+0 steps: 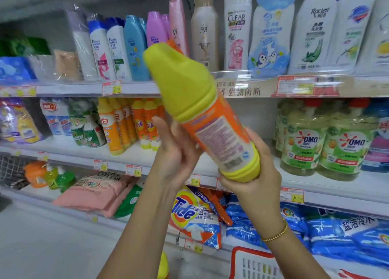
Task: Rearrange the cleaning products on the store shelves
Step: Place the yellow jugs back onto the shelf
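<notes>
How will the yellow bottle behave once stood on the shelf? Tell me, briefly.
The bottle is tall and slim with a big cap end, so it will probably tip easily if nudged. Its ribbed plastic looks stiff and unlikely to give under a grip. The body looks round, so laid flat it may roll.

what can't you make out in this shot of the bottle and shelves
Head view:
- bottle: label print too small to read.
- left hand: fingertips hidden behind the bottle, grip unclear.
- price tags: digits blurred.
- red basket: cut off by the bottom edge.
</notes>
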{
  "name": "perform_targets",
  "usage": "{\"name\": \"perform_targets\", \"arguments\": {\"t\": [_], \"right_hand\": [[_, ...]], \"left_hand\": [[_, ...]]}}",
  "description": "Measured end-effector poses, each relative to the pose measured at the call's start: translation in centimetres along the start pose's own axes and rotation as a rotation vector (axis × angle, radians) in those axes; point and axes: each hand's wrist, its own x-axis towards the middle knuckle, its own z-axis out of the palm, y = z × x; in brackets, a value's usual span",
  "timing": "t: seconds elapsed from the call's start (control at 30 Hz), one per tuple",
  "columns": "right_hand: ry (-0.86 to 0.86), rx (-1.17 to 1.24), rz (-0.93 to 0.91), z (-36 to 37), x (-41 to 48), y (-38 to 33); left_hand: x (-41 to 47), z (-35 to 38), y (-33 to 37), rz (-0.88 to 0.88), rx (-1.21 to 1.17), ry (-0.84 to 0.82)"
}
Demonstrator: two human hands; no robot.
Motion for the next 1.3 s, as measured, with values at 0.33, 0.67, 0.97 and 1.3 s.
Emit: {"name": "perform_targets", "arguments": {"t": [0.33, 0.67, 0.97, 1.3], "right_hand": [[-0.257, 0.587, 0.529, -2.5, -0.3, 0.8], [-0.463, 0.400, 0.650, -2.2, 3.4, -4.8], [-0.630, 0.277, 0.695, -2.1, 4.2, -3.5], [-0.523, 0.416, 0.964, -0.8, 3.8, 5.0]], "left_hand": [[0.8, -4.7, 0.6, -0.173, 0.189, 0.018], [-0.1, -5.5, 1.6, -0.361, 0.036, 0.232], [-0.8, -7.9, 1.8, -0.537, 0.132, 0.184], [3.9, -9.9, -2.0, -0.641, 0.285, 0.349]]}}
